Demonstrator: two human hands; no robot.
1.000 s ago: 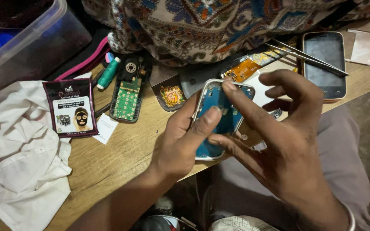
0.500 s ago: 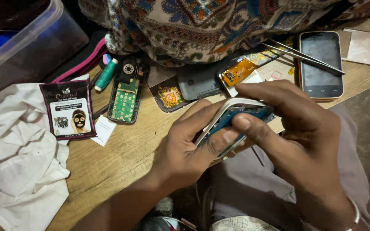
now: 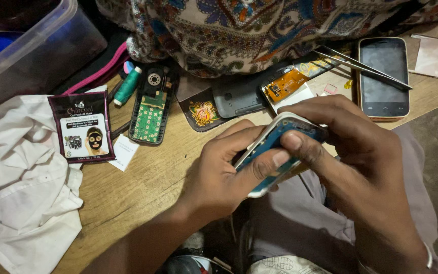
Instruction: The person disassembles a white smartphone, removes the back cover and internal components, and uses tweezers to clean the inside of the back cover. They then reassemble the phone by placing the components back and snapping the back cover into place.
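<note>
Blue phone frame (image 3: 275,147) pinched in both hands' grip; keypad board (image 3: 150,114), touchscreen phone (image 3: 384,76), tweezers (image 3: 363,66) beyond.

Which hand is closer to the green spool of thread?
Left. The left hand sits below and right of the green spool; the right hand is farther right, past the opened phone both hold.

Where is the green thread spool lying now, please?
In the head view, the green thread spool lies on the wooden table at upper left, just left of the opened keypad phone and above the dark sachet.
</note>
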